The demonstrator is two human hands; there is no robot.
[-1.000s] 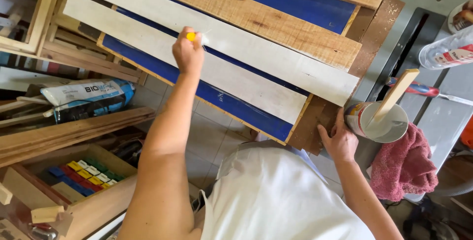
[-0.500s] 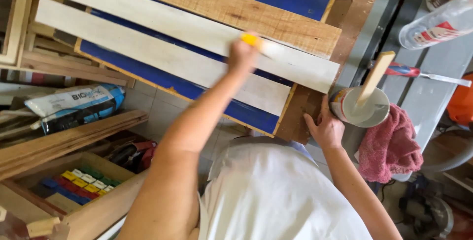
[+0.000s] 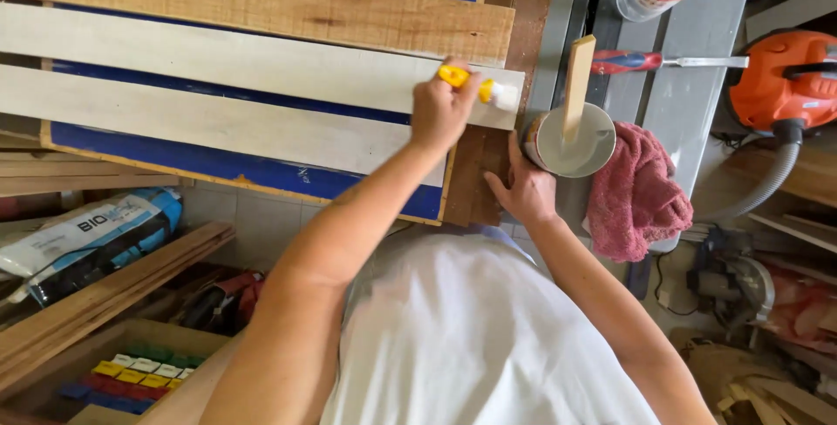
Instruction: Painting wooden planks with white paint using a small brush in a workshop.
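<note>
- Yellow-handled brush point(image 3: 475, 87): gripped in left hand point(image 3: 443, 111), bristles at right end of whitewashed plank point(image 3: 261, 63) on blue board point(image 3: 261, 172).
- Right hand point(image 3: 523, 188): loosely curved beside paint can point(image 3: 571, 139), steadying it; stir stick point(image 3: 575, 85) inside.
- Step, judged: brushing plank end.
- Next: probably reloading bristles, without drips.

Woodworking shop. Shown by stacked planks point(image 3: 96, 303), a table saw top point(image 3: 697, 102), an orange vacuum point(image 3: 789, 76) with hose, a screwdriver point(image 3: 663, 61), wood offcuts point(image 3: 741, 381) piled on the floor.
</note>
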